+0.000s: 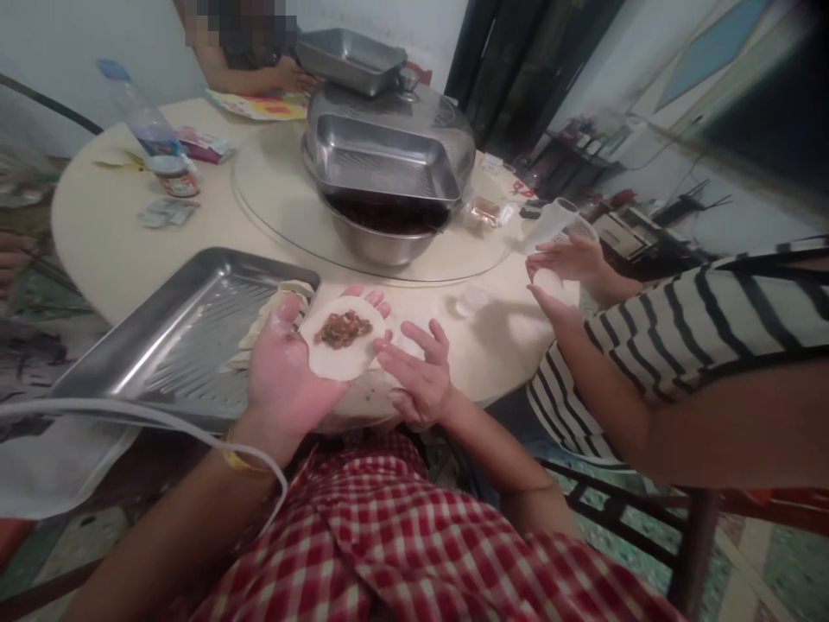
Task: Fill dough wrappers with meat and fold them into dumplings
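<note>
Dough wrapper — flat on left hand

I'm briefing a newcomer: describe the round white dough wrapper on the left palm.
On the pale round table, find the long silver metal tray nearest the person. By its right end, the round white dough wrapper lies on the person's left hand. Exposed reddish-brown filling sets it apart from the pale folded dumplings.

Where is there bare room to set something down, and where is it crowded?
Bare table shows between the foil packets and the steel tray, whose left part is bare too. Crowded: the tray's right end, with dumplings by the left hand, and the turntable, under a large bowl.
</note>
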Action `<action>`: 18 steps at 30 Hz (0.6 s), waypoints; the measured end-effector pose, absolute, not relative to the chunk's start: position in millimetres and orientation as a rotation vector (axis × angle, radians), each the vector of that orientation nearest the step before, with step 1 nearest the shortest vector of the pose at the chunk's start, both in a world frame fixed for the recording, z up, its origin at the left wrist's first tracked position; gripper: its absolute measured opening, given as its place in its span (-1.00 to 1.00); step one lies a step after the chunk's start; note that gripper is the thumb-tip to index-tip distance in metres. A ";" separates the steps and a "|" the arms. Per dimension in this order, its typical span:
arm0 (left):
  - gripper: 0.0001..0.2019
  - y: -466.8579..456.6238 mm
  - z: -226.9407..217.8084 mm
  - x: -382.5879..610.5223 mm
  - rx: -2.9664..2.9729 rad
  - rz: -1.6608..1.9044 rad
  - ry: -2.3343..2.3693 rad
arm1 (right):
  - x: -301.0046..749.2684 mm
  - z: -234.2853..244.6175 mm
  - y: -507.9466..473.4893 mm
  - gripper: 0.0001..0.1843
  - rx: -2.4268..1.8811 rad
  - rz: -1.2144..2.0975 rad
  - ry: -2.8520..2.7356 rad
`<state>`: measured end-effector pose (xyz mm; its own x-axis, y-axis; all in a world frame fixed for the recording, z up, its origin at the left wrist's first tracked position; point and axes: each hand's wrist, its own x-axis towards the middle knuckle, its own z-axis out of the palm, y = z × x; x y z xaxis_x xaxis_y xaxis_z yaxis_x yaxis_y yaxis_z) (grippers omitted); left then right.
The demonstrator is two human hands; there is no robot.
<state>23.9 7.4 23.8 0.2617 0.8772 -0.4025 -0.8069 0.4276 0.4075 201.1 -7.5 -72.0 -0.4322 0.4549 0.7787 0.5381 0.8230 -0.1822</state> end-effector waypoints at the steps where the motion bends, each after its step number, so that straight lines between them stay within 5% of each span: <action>1: -0.43 7.3 24.2 24.4 0.128 1.150 0.637 | 199.8 -72.6 -8.1 -0.61 -0.723 -0.087 -2.105; 13: -0.37 5.0 27.0 35.4 0.144 1.150 0.732 | 202.7 -67.6 -18.9 -0.62 -0.619 -0.282 -2.213; 18: -0.37 11.7 16.0 33.9 0.153 1.197 0.666 | 258.4 -82.2 8.0 -0.63 -1.250 -0.387 -1.825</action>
